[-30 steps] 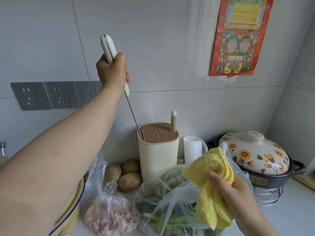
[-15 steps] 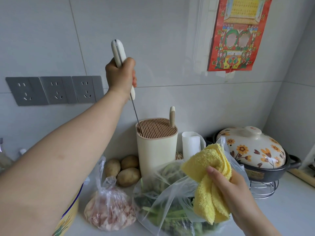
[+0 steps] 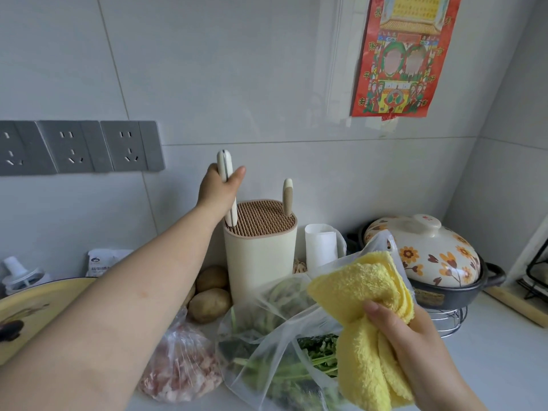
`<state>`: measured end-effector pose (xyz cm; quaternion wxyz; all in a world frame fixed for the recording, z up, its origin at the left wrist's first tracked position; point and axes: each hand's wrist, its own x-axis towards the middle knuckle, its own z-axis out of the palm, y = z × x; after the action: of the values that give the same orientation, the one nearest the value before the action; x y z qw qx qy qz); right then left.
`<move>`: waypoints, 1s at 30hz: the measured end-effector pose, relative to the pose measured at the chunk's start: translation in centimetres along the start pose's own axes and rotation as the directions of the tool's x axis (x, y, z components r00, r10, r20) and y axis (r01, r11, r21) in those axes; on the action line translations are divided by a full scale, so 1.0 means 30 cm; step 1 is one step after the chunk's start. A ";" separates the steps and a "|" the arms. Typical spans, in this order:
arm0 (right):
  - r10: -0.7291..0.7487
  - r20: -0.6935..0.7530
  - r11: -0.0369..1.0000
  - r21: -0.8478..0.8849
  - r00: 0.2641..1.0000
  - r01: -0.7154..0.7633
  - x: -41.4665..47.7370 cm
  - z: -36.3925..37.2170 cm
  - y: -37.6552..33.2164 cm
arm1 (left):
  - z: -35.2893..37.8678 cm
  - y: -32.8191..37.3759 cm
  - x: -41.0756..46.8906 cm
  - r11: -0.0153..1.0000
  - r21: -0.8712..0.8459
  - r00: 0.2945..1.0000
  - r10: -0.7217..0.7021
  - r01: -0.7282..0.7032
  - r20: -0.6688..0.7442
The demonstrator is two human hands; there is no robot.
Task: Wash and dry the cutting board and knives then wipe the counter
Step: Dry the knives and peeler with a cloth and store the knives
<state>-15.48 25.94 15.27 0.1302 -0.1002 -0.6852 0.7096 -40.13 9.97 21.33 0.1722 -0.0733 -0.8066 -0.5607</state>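
Observation:
My left hand (image 3: 220,189) grips the cream handle of a knife (image 3: 224,165) whose blade is sunk into the left side of the cream knife block (image 3: 261,256); only the handle shows. A second knife handle (image 3: 287,195) stands in the block's right side. My right hand (image 3: 415,348) holds a folded yellow cloth (image 3: 364,295) low at the right, in front of the bags. The cutting board is out of sight.
Potatoes (image 3: 209,304), a bag of meat (image 3: 181,369) and a clear bag of greens (image 3: 281,345) crowd the counter in front of the block. A flowered clay pot (image 3: 424,256) sits on a wire stand at right. A yellow basin (image 3: 26,310) is at left, sockets (image 3: 80,146) on the wall.
My left hand has lowered the knife; its blade slid down into the block until only the handle shows. The right hand keeps the cloth in about the same place.

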 end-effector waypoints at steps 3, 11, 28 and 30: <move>0.012 -0.002 0.999 0.042 1.000 -0.012 -0.005 0.007 -0.014 | 0.011 -0.016 -0.002 0.999 0.021 0.999 -0.034 0.034 0.006; -0.035 -0.063 0.999 0.034 0.997 0.037 -0.062 -0.001 -0.034 | -0.060 -0.052 -0.052 0.990 0.062 0.992 -0.123 0.123 -0.009; -0.108 -0.577 0.927 -0.353 0.809 -0.127 -0.523 -0.188 -0.004 | -0.025 0.257 -0.768 0.913 -0.403 0.892 0.231 -0.061 0.388; -0.145 -0.606 0.883 -0.435 0.782 -0.173 -0.587 -0.255 0.005 | 0.022 0.283 -0.865 0.913 -0.405 0.854 0.246 -0.045 0.459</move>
<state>3.62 27.52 14.17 0.3153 -0.3621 -0.7528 0.4502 -13.47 15.60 19.24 -0.0175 -0.3100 -0.6913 -0.6525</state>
